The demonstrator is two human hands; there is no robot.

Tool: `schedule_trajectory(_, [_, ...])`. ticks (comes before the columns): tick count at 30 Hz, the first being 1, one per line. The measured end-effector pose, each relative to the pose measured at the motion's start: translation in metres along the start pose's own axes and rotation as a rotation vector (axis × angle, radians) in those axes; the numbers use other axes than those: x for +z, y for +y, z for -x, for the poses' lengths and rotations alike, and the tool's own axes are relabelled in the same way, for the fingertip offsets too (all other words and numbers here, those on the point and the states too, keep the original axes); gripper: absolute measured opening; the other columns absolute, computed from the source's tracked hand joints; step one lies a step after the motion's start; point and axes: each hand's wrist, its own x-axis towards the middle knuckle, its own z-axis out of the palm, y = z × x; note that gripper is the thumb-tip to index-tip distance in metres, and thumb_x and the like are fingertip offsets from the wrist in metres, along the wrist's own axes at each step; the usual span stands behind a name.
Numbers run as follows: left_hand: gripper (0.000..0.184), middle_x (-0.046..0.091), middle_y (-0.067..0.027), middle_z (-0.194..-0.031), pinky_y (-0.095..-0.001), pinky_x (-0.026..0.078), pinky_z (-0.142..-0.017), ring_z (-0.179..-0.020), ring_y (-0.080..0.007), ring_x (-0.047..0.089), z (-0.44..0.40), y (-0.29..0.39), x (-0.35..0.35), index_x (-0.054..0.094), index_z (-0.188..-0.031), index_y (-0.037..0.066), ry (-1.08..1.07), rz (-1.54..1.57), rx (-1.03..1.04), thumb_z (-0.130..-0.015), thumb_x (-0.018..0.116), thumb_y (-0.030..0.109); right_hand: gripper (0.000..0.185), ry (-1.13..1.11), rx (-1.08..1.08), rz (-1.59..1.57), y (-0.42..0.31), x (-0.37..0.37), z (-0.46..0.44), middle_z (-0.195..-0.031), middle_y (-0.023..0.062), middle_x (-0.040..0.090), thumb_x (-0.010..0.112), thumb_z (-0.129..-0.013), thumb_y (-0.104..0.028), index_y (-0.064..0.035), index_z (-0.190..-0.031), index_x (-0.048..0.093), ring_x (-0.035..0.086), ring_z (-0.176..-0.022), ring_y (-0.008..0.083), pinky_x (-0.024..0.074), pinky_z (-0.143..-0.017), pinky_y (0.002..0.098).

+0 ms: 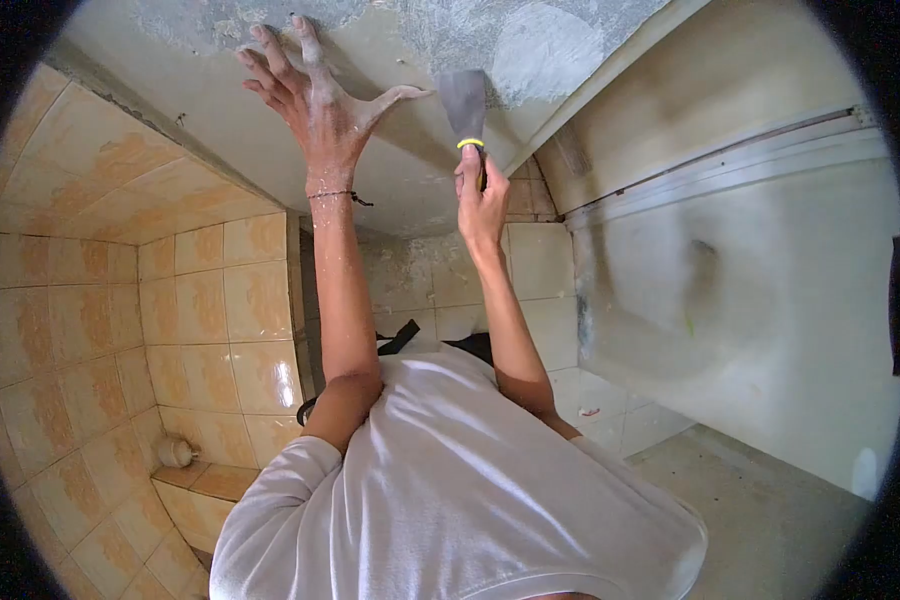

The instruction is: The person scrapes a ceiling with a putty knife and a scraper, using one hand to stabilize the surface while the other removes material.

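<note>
My left hand [320,105] is dusted with white powder and rests with fingers spread on the wall [400,150], its fingertips near the grey, rough band at the top. A dark cord circles that wrist. My right hand [482,190] is closed round the dark handle of a putty knife [463,100] with a yellow ring. The wide metal blade points up, at the lower edge of the rough band, beside a smoother pale patch [550,55]. Whether the blade touches the surface I cannot tell.
Orange and cream tiles [185,300] cover the left side, with a round pale object [175,451] by a tiled ledge. A pale door-like panel [740,270] stands at the right. Grey floor [740,490] shows at the lower right.
</note>
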Motion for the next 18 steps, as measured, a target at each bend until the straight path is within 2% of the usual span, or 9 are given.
schedule_trajectory(3, [0.153, 0.001, -0.0265, -0.173, -0.0643, 0.006, -0.126, -0.158, -0.051, 0.001, 0.0, 0.002, -0.003, 0.017, -0.168, 0.006, 0.004, -0.07, 0.039, -0.054, 0.083, 0.083, 0.045, 0.024, 0.092, -0.025, 0.002, -0.003, 0.01, -0.063, -0.0047, 0.045, 0.057, -0.109, -0.041, -0.006, -0.081, 0.06, 0.04, -0.057, 0.0047, 0.0288, -0.052, 0.0258])
schedule_trajectory(5, [0.152, 0.0, -0.0261, -0.173, -0.0642, 0.006, -0.126, -0.158, -0.0501, 0.0, 0.003, 0.004, -0.007, 0.017, -0.168, 0.006, -0.013, -0.084, 0.023, -0.054, 0.084, 0.081, 0.046, 0.021, 0.101, -0.015, -0.003, -0.007, 0.014, -0.063, -0.0048, 0.046, 0.056, -0.109, -0.043, -0.0061, -0.081, 0.06, 0.04, -0.056, 0.0047, 0.0289, -0.052, 0.0261])
schedule_trajectory(7, [0.15, -0.001, -0.0252, -0.174, -0.0639, 0.006, -0.127, -0.159, -0.0483, -0.001, -0.002, 0.01, -0.01, 0.015, -0.168, 0.007, -0.026, -0.091, -0.004, -0.056, 0.085, 0.078, 0.047, -0.036, 0.138, -0.075, -0.014, -0.005, 0.011, -0.067, -0.0003, 0.051, 0.059, -0.108, -0.042, -0.0014, -0.085, 0.064, 0.048, -0.063, 0.0101, 0.0389, -0.058, 0.0303])
schedule_trajectory(8, [0.149, -0.001, -0.0248, -0.174, -0.0638, 0.006, -0.127, -0.16, -0.0474, -0.002, -0.005, 0.012, -0.01, 0.015, -0.168, 0.007, -0.032, -0.093, -0.016, -0.057, 0.085, 0.076, 0.047, -0.026, 0.105, -0.064, -0.009, -0.004, 0.008, -0.067, 0.0006, 0.053, 0.059, -0.108, -0.042, -0.0006, -0.085, 0.064, 0.05, -0.063, 0.0104, 0.0393, -0.058, 0.0311])
schedule_trajectory(10, [0.148, -0.002, -0.0244, -0.174, -0.0636, 0.005, -0.128, -0.16, -0.0465, -0.003, -0.006, 0.015, -0.009, 0.014, -0.168, 0.008, -0.029, -0.092, -0.028, -0.058, 0.086, 0.075, 0.047, 0.01, 0.073, -0.016, -0.002, -0.001, 0.01, -0.064, -0.002, 0.05, 0.057, -0.108, -0.043, -0.0033, -0.083, 0.062, 0.046, -0.059, 0.0077, 0.0349, -0.054, 0.0282])
schedule_trajectory(12, [0.148, -0.002, -0.021, -0.175, -0.0753, 0.011, -0.12, -0.158, -0.0522, -0.003, 0.001, 0.012, -0.009, 0.015, -0.17, 0.017, -0.049, 0.031, -0.061, -0.054, 0.091, 0.07, 0.047, 0.03, 0.042, 0.027, -0.004, 0.01, 0.005, -0.062, -0.0045, 0.046, 0.056, -0.109, -0.043, -0.0059, -0.08, 0.06, 0.043, -0.055, 0.0051, 0.0305, -0.05, 0.0252])
schedule_trajectory(13, [0.148, -0.002, -0.021, -0.175, -0.0753, 0.011, -0.12, -0.158, -0.0522, -0.003, 0.002, 0.012, -0.009, 0.015, -0.17, 0.017, -0.057, 0.029, -0.067, -0.054, 0.091, 0.07, 0.048, 0.014, 0.041, -0.033, -0.017, 0.015, 0.005, -0.062, -0.0042, 0.046, 0.056, -0.109, -0.044, -0.0059, -0.08, 0.06, 0.043, -0.055, 0.0053, 0.0304, -0.05, 0.0256])
schedule_trajectory(15, [0.152, 0.001, -0.0259, -0.174, -0.0666, 0.009, -0.125, -0.158, -0.0507, 0.0, 0.003, 0.012, -0.01, 0.015, -0.169, 0.009, -0.089, -0.023, -0.08, -0.054, 0.088, 0.076, 0.048, -0.017, 0.038, -0.155, -0.036, 0.023, 0.005, -0.061, -0.0037, 0.045, 0.056, -0.109, -0.045, -0.0059, -0.08, 0.06, 0.042, -0.055, 0.0057, 0.0302, -0.051, 0.0263])
schedule_trajectory(18, [0.15, 0.002, -0.025, -0.174, -0.0684, 0.009, -0.124, -0.159, -0.0501, 0.0, 0.005, 0.009, -0.007, 0.015, -0.169, 0.012, -0.093, -0.045, -0.094, -0.054, 0.091, 0.072, 0.049, -0.014, 0.081, -0.102, -0.019, 0.014, 0.005, -0.061, -0.0017, 0.048, 0.057, -0.109, -0.044, -0.0029, -0.083, 0.063, 0.045, -0.057, 0.007, 0.0341, -0.052, 0.0288])
